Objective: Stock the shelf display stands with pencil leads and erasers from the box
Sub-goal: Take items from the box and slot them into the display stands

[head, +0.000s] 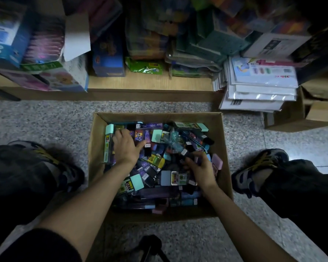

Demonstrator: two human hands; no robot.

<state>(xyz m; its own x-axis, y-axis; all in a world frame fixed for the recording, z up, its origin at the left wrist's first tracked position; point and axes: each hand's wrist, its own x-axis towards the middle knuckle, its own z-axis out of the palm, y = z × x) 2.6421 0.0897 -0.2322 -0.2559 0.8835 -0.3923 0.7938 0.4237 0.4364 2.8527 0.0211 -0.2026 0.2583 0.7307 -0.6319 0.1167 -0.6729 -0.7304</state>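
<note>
1. Head view looks down on the cardboard box (159, 115). It stands on the speckled floor (45, 120) between the person's two shoes, near a low wooden shelf (150, 83).
2. A loose heap of small flat packs fills the box almost from wall to wall. We think that the long green pack (108, 148) against the left wall holds pencil leads, and that the pink block (217, 161) by the right wall is an eraser.
3. We see the left hand (126, 146) near the far left corner of the box. Its fingers lie rather straight and spread on the packs, with the thumb apart, and they enclose nothing.
4. We see the right hand (202, 168) close to the right wall. Its fingers curl down over some dark packs, but this part is blurred, so we cannot tell whether they grip one.
5. We judge the packs light, stiff and a little slippery in their film, so they can slide off one another. The leads inside can break, so it is better to pinch a pack by its long edges and not bend it. The erasers look firmer and could be taken by their flat sides.
6. We find no display stand in this view.
</note>
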